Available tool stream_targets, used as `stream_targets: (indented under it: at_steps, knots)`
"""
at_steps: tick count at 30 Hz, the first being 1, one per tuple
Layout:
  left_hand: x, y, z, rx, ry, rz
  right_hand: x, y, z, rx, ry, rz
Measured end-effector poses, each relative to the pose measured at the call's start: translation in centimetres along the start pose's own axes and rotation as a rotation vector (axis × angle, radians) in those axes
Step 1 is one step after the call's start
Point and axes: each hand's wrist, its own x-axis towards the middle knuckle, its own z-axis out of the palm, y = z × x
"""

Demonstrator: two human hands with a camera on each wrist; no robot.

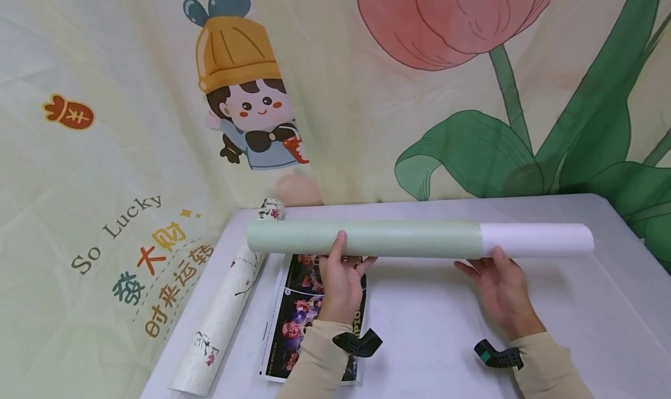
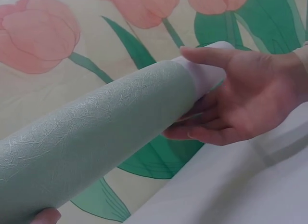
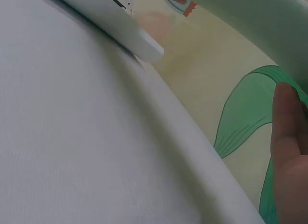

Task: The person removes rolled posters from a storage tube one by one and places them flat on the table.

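Observation:
A long pale green wallpaper roll [image 1: 362,238] with a white stretch [image 1: 537,239] at its right end is held level above the table. My left hand [image 1: 343,285] grips the green part left of its middle, thumb on the front and fingers under and behind. Near the border of green and white, my right hand [image 1: 503,291] holds the roll from below, its thumb against the front. In the left wrist view, the fingers of the right hand [image 2: 250,96] curve beneath the roll, whose green surface looks creased. Fingertips behind the roll are partly hidden.
A white roll with a flower-branch pattern [image 1: 222,320] lies slanted on the white-covered table [image 1: 430,335] at left. Beside it, partly under the left forearm, lies a dark printed poster [image 1: 293,311]. A printed backdrop [image 1: 341,96] with tulips hangs behind the table.

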Motion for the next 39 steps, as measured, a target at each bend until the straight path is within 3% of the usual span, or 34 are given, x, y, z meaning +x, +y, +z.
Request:
stream_targets:
  at_steps: [2, 6, 11, 16, 23, 29, 39]
  knots:
    - [-0.2, -0.2, -0.1, 0.001, 0.002, -0.004, 0.0, -0.1, 0.1, 0.042, -0.008, 0.012]
    - [-0.3, -0.5, -0.3, -0.006, 0.008, -0.007, -0.1, -0.4, 0.3, 0.002, 0.023, 0.041]
    - [0.0, -0.2, -0.6, -0.006, 0.007, 0.011, 0.0, -1.2, 0.1, -0.018, 0.114, 0.046]
    - [0.4, 0.5, -0.7, -0.021, 0.016, 0.037, 0.1, -2.3, -1.0, 0.06, 0.189, 0.038]
    - [0.9, 1.8, -0.7, -0.009, 0.012, 0.059, 0.1, -3.7, -3.1, 0.25, 0.322, 0.029]
    - [1.2, 2.9, -0.9, 0.012, 0.011, 0.077, 0.2, -4.2, -3.9, 0.252, 0.417, 0.003]
    - [1.6, 4.7, -1.1, 0.04, 0.007, 0.103, 0.1, -4.5, -4.6, 0.311, 0.484, -0.014]
